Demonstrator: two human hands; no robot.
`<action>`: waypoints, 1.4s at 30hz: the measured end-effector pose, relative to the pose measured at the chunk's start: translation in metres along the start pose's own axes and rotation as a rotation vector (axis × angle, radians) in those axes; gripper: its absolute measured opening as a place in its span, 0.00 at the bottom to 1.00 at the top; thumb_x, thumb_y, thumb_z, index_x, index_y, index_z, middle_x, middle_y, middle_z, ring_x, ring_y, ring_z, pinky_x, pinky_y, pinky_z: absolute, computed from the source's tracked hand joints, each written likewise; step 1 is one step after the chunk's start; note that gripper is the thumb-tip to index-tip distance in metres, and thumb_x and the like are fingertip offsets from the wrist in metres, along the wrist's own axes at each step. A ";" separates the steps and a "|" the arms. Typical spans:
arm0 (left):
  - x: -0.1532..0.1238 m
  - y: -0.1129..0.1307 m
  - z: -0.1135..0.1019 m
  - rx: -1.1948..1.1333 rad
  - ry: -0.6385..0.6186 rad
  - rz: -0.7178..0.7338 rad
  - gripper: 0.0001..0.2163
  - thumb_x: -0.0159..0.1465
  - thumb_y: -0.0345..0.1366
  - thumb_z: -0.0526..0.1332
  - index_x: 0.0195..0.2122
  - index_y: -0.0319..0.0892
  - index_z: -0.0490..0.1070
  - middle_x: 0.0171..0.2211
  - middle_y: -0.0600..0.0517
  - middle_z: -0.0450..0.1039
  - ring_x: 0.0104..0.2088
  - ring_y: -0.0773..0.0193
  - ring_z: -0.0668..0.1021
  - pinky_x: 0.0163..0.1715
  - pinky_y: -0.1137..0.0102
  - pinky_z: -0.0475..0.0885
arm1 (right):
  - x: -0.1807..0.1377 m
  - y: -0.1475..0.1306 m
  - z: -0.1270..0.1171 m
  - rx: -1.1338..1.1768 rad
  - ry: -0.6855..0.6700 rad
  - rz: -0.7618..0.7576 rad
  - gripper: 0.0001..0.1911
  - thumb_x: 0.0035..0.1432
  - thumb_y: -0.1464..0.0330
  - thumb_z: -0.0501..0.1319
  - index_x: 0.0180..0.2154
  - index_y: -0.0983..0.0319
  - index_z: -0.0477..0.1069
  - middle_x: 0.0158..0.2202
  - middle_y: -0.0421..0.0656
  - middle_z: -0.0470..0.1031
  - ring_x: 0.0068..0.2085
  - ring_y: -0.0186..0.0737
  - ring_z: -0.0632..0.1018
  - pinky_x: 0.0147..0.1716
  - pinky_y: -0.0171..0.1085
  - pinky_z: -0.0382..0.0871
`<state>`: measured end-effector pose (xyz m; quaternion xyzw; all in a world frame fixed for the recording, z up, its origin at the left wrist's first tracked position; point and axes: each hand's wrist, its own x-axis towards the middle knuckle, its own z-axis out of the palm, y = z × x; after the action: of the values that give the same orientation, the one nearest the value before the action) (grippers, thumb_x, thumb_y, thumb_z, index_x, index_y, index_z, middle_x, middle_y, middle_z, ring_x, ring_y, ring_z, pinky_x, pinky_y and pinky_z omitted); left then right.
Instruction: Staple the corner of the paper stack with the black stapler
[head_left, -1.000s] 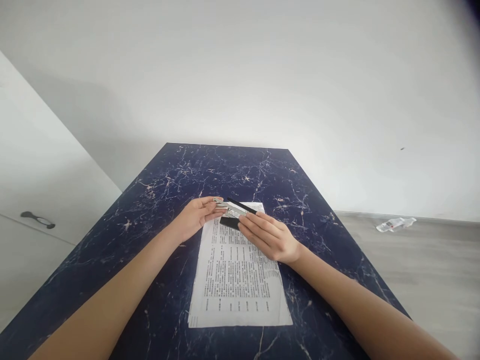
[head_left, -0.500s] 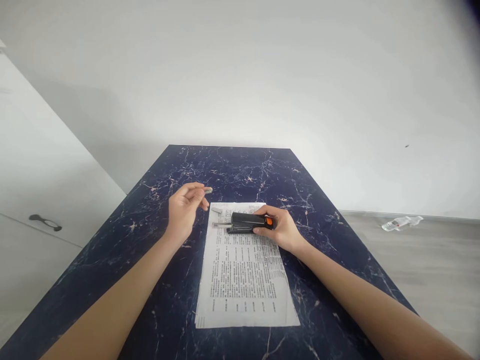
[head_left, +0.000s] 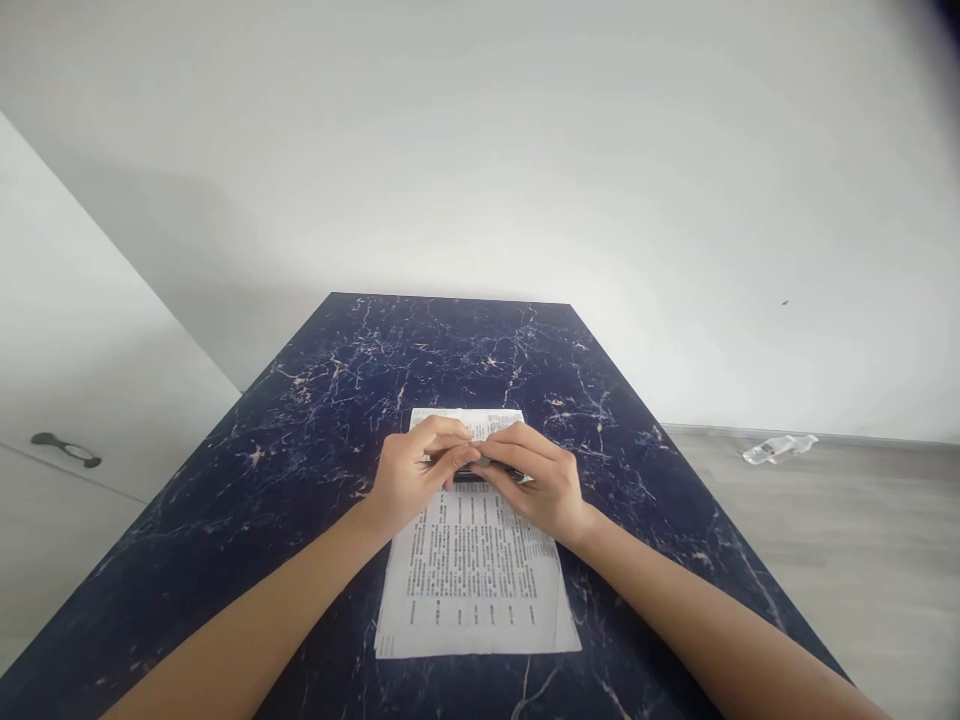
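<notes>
My left hand (head_left: 416,465) and my right hand (head_left: 536,480) meet fingertip to fingertip over the upper part of a printed sheet of paper (head_left: 472,560). A small grey strip of staples (head_left: 480,461) is pinched between the fingers of both hands. Beneath them lies a black stapler (head_left: 471,478) on the paper, and the hands cover most of it. The loose strip seen before on the paper is hidden from view.
The dark blue marble-patterned table (head_left: 442,350) reaches to a pale wall (head_left: 480,160). A white cabinet with a black handle (head_left: 66,450) stands at left. Clear plastic packaging (head_left: 778,448) lies on the floor at right.
My left hand has come right with the staple strip. My right hand has let go of the stapler's rear end and joined the left at the strip. The view has shifted slightly.
</notes>
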<state>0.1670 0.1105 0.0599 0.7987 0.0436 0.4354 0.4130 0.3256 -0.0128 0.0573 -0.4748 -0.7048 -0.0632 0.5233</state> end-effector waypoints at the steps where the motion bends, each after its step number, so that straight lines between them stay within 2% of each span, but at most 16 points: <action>1: 0.000 0.001 0.000 0.004 -0.008 0.004 0.07 0.66 0.35 0.68 0.44 0.45 0.72 0.28 0.56 0.82 0.16 0.73 0.76 0.18 0.79 0.73 | 0.001 -0.001 0.000 -0.022 0.021 -0.014 0.18 0.65 0.74 0.65 0.54 0.56 0.76 0.42 0.45 0.80 0.40 0.41 0.80 0.38 0.43 0.79; 4: 0.004 -0.005 -0.008 0.080 0.019 -0.065 0.09 0.68 0.39 0.66 0.47 0.45 0.72 0.33 0.53 0.84 0.19 0.70 0.79 0.22 0.75 0.76 | 0.006 0.010 -0.010 -0.098 0.056 -0.009 0.17 0.64 0.74 0.65 0.53 0.56 0.78 0.42 0.45 0.82 0.40 0.42 0.80 0.39 0.44 0.79; 7: 0.010 -0.028 -0.033 0.405 0.040 -0.149 0.06 0.71 0.39 0.61 0.42 0.44 0.75 0.36 0.51 0.83 0.26 0.65 0.82 0.29 0.71 0.77 | 0.004 0.052 -0.041 -0.234 0.076 0.219 0.09 0.64 0.68 0.66 0.46 0.56 0.81 0.40 0.44 0.82 0.42 0.44 0.80 0.43 0.46 0.77; 9: 0.014 -0.049 -0.054 0.652 -0.061 -0.187 0.08 0.71 0.39 0.60 0.42 0.46 0.79 0.39 0.50 0.83 0.36 0.59 0.83 0.38 0.64 0.77 | -0.007 0.090 -0.069 -0.340 0.104 0.477 0.09 0.62 0.63 0.67 0.42 0.57 0.83 0.39 0.44 0.82 0.38 0.44 0.80 0.39 0.44 0.76; 13: 0.014 -0.082 -0.078 0.705 -0.375 -0.185 0.12 0.70 0.43 0.62 0.50 0.50 0.80 0.52 0.50 0.80 0.51 0.53 0.78 0.47 0.59 0.74 | -0.038 0.156 -0.112 -0.429 0.110 0.812 0.15 0.54 0.57 0.69 0.41 0.58 0.84 0.39 0.46 0.82 0.36 0.46 0.79 0.37 0.43 0.73; 17: 0.013 -0.089 -0.070 0.739 -0.469 -0.138 0.12 0.71 0.41 0.61 0.52 0.50 0.79 0.53 0.49 0.78 0.50 0.52 0.76 0.49 0.56 0.71 | -0.050 0.178 -0.118 -0.493 -0.040 0.898 0.18 0.53 0.54 0.68 0.41 0.56 0.85 0.41 0.47 0.80 0.39 0.49 0.79 0.40 0.45 0.73; 19: 0.014 -0.087 -0.064 0.765 -0.477 -0.127 0.10 0.71 0.39 0.60 0.47 0.48 0.81 0.51 0.49 0.79 0.49 0.52 0.76 0.49 0.54 0.70 | -0.048 0.178 -0.115 -0.553 -0.086 0.881 0.21 0.53 0.52 0.68 0.45 0.56 0.84 0.41 0.48 0.78 0.41 0.51 0.78 0.43 0.48 0.73; 22: 0.015 -0.082 -0.060 0.743 -0.422 -0.118 0.10 0.72 0.39 0.59 0.43 0.46 0.82 0.49 0.48 0.80 0.48 0.51 0.76 0.50 0.51 0.70 | -0.040 0.167 -0.108 -0.647 0.004 0.789 0.28 0.51 0.50 0.70 0.49 0.58 0.81 0.44 0.51 0.75 0.47 0.56 0.76 0.49 0.53 0.71; 24: 0.016 -0.079 -0.060 0.619 -0.359 -0.115 0.12 0.72 0.41 0.58 0.44 0.46 0.81 0.48 0.48 0.80 0.47 0.54 0.77 0.55 0.49 0.68 | -0.032 0.151 -0.099 -0.667 0.111 0.669 0.24 0.55 0.51 0.69 0.48 0.59 0.80 0.45 0.51 0.74 0.49 0.56 0.74 0.51 0.54 0.70; 26: 0.016 -0.073 -0.061 0.428 -0.340 -0.128 0.12 0.72 0.42 0.58 0.44 0.46 0.81 0.47 0.47 0.80 0.47 0.57 0.78 0.57 0.51 0.69 | -0.021 0.126 -0.085 -0.573 0.143 0.550 0.17 0.61 0.55 0.65 0.44 0.59 0.80 0.43 0.50 0.74 0.47 0.52 0.75 0.49 0.53 0.72; 29: 0.017 -0.064 -0.062 0.204 -0.409 -0.170 0.11 0.71 0.42 0.61 0.44 0.46 0.81 0.47 0.46 0.80 0.46 0.59 0.80 0.52 0.57 0.75 | -0.008 0.081 -0.055 -0.208 -0.059 0.426 0.13 0.67 0.59 0.61 0.45 0.59 0.78 0.46 0.49 0.76 0.46 0.47 0.77 0.42 0.46 0.76; 31: 0.016 -0.058 -0.062 0.149 -0.438 -0.180 0.09 0.69 0.42 0.63 0.44 0.46 0.81 0.46 0.45 0.80 0.45 0.58 0.81 0.49 0.59 0.77 | -0.005 0.055 -0.034 0.015 -0.253 0.343 0.17 0.66 0.58 0.64 0.52 0.58 0.75 0.52 0.50 0.76 0.51 0.48 0.77 0.44 0.46 0.77; 33: 0.016 -0.055 -0.061 0.142 -0.451 -0.168 0.08 0.68 0.41 0.64 0.42 0.46 0.82 0.45 0.45 0.80 0.44 0.58 0.82 0.48 0.59 0.77 | -0.008 0.040 -0.018 0.092 -0.389 0.291 0.26 0.61 0.58 0.68 0.58 0.58 0.71 0.54 0.50 0.76 0.52 0.48 0.78 0.49 0.48 0.76; 35: 0.015 -0.054 -0.060 0.153 -0.464 -0.154 0.07 0.67 0.40 0.66 0.40 0.46 0.82 0.44 0.46 0.81 0.42 0.59 0.82 0.47 0.60 0.78 | -0.013 0.036 -0.009 0.070 -0.424 0.292 0.26 0.61 0.62 0.69 0.59 0.57 0.70 0.53 0.48 0.78 0.50 0.47 0.80 0.50 0.48 0.76; 38: 0.013 -0.056 -0.059 0.174 -0.472 -0.135 0.06 0.65 0.40 0.67 0.39 0.46 0.82 0.43 0.46 0.81 0.41 0.59 0.82 0.44 0.62 0.79 | -0.021 0.042 -0.007 0.027 -0.318 0.313 0.19 0.63 0.68 0.67 0.55 0.57 0.74 0.49 0.45 0.81 0.46 0.44 0.82 0.47 0.45 0.78; 42: 0.012 -0.057 -0.056 0.217 -0.484 -0.105 0.06 0.66 0.39 0.66 0.40 0.46 0.82 0.44 0.46 0.81 0.41 0.59 0.82 0.44 0.61 0.79 | -0.023 0.051 -0.012 0.027 -0.220 0.278 0.18 0.63 0.68 0.67 0.54 0.59 0.75 0.48 0.46 0.81 0.46 0.45 0.82 0.47 0.45 0.78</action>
<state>0.1496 0.1879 0.0440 0.9158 0.0314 0.2025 0.3455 0.3716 -0.0061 0.0230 -0.5647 -0.6861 0.0716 0.4531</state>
